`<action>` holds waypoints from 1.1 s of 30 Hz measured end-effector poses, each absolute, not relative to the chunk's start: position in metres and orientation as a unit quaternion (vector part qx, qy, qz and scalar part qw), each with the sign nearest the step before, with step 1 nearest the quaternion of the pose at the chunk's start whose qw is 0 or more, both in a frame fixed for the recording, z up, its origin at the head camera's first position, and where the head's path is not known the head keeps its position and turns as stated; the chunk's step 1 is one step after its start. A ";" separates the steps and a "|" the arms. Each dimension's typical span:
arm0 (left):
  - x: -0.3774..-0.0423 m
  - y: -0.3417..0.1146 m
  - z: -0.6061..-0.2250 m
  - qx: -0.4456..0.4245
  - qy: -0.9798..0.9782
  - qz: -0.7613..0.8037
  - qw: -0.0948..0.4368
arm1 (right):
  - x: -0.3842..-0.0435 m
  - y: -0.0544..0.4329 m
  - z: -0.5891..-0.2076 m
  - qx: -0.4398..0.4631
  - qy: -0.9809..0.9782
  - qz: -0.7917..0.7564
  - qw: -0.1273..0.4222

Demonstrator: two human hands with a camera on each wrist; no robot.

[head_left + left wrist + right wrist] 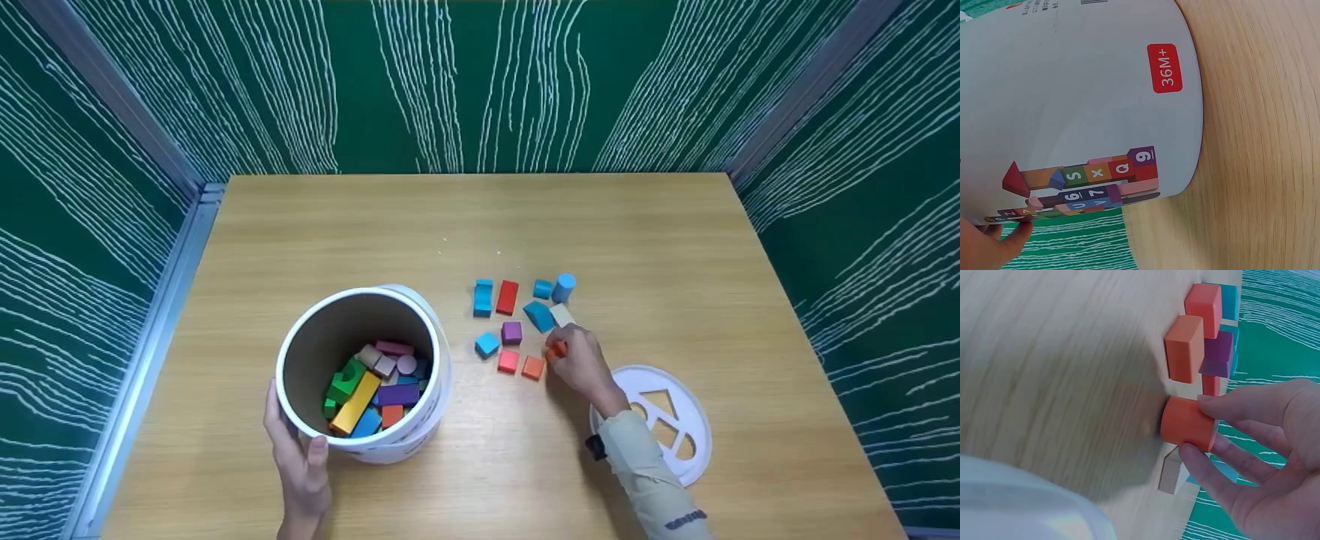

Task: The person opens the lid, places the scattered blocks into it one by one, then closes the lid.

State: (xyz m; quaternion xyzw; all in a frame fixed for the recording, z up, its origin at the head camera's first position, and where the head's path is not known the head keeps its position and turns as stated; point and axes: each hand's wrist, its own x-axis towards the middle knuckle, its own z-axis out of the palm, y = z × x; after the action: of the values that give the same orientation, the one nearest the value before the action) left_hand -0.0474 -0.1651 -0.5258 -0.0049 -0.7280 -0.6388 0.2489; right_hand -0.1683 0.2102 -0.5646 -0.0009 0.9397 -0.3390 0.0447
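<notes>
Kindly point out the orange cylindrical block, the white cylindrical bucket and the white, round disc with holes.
Orange cylindrical block [1186,422], right wrist view: curved side.
White cylindrical bucket [1084,95], left wrist view: outer wall.
White, round disc with holes [694,417], head view: solid outer part.

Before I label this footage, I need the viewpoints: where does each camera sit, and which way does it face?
Head: on the person's head, looking forward and down over the table; left hand, right hand and right sleeve show.
Left wrist: on that wrist, facing the printed wall of the bucket; part of the left hand shows.
Right wrist: on that wrist, facing the orange cylinder; right hand shows, pinching it.
Head and right wrist share the purple block.
</notes>
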 end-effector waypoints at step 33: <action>-0.048 -0.164 -0.531 0.003 -0.722 -0.646 0.249 | -0.161 0.210 -0.515 -0.003 0.936 -0.351 0.021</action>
State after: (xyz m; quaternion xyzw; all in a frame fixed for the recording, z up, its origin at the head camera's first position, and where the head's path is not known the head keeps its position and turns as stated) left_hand -0.0476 -0.1642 -0.5313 0.0027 -0.7218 -0.6457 0.2490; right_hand -0.1610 0.2103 -0.5145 -0.0035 0.9361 -0.3511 0.0207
